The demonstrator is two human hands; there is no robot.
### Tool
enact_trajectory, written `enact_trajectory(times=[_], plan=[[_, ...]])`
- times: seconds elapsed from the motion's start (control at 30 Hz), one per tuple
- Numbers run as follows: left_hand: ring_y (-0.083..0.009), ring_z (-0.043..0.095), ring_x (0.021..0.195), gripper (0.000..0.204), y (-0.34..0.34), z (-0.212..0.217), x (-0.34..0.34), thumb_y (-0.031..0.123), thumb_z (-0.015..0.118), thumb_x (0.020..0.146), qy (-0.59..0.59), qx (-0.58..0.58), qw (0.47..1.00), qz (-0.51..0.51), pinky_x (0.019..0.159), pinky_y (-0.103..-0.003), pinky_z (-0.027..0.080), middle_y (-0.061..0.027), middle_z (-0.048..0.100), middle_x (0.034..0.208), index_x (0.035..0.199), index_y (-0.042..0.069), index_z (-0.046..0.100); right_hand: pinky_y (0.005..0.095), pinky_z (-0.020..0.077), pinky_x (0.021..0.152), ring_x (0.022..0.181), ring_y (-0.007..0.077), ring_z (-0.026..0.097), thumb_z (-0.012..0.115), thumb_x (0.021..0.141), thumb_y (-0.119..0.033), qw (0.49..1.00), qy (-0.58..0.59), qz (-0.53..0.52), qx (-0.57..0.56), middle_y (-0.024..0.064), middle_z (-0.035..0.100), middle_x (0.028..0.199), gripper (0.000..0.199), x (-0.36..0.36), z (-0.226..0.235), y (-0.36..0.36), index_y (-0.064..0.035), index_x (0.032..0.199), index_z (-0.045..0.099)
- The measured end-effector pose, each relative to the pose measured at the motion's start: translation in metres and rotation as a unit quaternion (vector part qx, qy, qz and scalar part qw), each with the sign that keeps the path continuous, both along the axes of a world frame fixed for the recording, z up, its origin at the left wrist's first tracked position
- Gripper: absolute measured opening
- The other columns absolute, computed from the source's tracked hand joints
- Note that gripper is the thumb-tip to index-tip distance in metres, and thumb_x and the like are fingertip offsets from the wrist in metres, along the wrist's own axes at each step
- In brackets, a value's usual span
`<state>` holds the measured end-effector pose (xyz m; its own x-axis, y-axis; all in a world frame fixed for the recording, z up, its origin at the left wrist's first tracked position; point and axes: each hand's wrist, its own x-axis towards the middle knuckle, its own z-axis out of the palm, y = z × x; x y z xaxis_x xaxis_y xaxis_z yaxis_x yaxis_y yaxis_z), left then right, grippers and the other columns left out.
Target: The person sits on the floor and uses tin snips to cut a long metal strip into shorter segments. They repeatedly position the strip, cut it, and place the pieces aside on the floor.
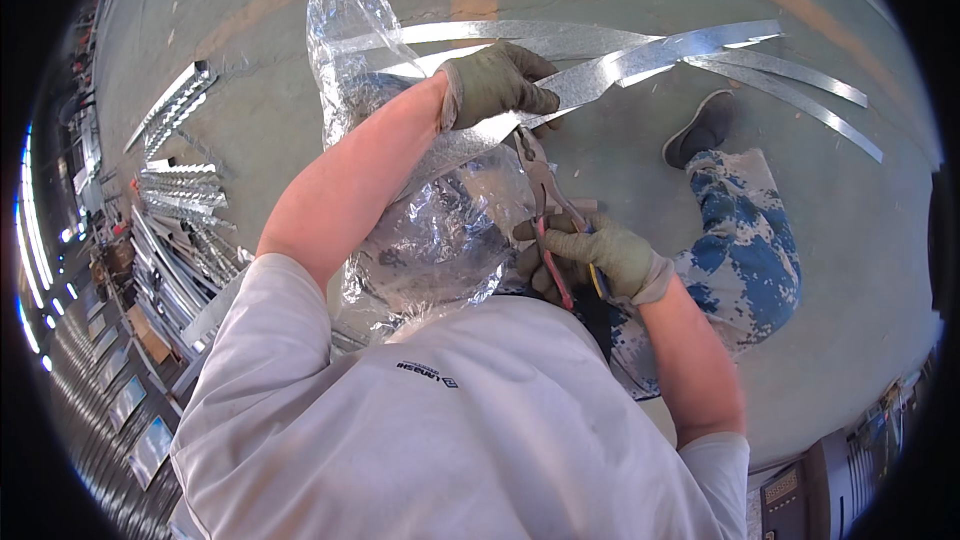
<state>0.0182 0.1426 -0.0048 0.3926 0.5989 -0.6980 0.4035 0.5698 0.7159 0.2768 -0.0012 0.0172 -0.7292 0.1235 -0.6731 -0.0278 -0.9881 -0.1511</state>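
My left hand (500,87), in an olive work glove, is closed on a bundle of shiny, flat metal strips (655,55) that cross in front of me. Pliers (543,185) with one red handle and one dark, yellow-edged handle are in my gloved right hand (612,258). Their jaws point away from me and meet the strips' near edge just below my left fingers; whether they bite the metal I cannot tell. Crumpled clear plastic film (440,230) lies over my left leg and beneath the near part of the strips.
Strip ends fan out on the grey-green floor (850,230) to the right. My right leg, in camouflage trousers (745,230) with a dark shoe (700,128), is bent beside them. Stacked metal profiles (180,190) lie along the left. A dark machine or box (800,495) stands at the lower right.
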Motion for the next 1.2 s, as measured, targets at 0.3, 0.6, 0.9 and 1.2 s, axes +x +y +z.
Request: enact_trajectory(times=[0.3, 0.6, 0.9, 1.2], plan=[[-0.0216, 0.078, 0.115, 0.048, -0.002, -0.016, -0.005, 0.03, 0.09, 0.1, 0.061, 0.048, 0.997, -0.03, 0.106, -0.036, 0.058, -0.0131, 0.085, 0.126, 0.137, 0.001, 0.082, 0.0359, 0.0549, 0.06, 0.069, 0.0169, 0.068, 0.075, 0.113, -0.031, 0.975, -0.136, 0.043, 0.17, 0.0084, 0.076, 0.095, 0.043, 0.013, -0.021, -0.018, -0.0012, 0.143, 0.069], [-0.0174, 0.075, 0.117, 0.048, -0.003, 0.001, -0.001, 0.029, 0.092, 0.098, 0.051, 0.027, 0.998, -0.039, 0.108, -0.036, 0.057, -0.0101, 0.086, 0.123, 0.136, 0.001, 0.082, 0.0346, 0.0541, 0.061, 0.072, 0.0141, 0.065, 0.074, 0.111, -0.036, 0.935, -0.198, 0.128, 0.264, 0.006, 0.072, 0.093, 0.042, 0.002, -0.016, -0.008, -0.0042, 0.138, 0.07], [-0.0161, 0.073, 0.107, 0.04, -0.002, 0.007, 0.002, 0.025, 0.09, 0.098, 0.042, 0.019, 0.998, -0.042, 0.101, -0.035, 0.056, -0.0066, 0.086, 0.115, 0.131, 0.003, 0.086, 0.0338, 0.054, 0.076, 0.084, 0.0141, 0.062, 0.075, 0.111, -0.035, 0.931, -0.213, 0.114, 0.273, 0.0035, 0.071, 0.094, 0.041, -0.003, -0.012, -0.01, -0.0024, 0.136, 0.073], [-0.0158, 0.074, 0.106, 0.037, -0.003, -0.008, -0.003, 0.022, 0.09, 0.098, 0.017, -0.005, 1.0, -0.011, 0.101, -0.036, 0.056, -0.0051, 0.087, 0.112, 0.13, 0.004, 0.086, 0.0333, 0.0534, 0.068, 0.077, 0.0131, 0.062, 0.075, 0.111, -0.033, 0.957, -0.189, 0.07, 0.209, 0.0024, 0.067, 0.09, 0.04, -0.009, -0.01, -0.013, -0.0055, 0.14, 0.07]])
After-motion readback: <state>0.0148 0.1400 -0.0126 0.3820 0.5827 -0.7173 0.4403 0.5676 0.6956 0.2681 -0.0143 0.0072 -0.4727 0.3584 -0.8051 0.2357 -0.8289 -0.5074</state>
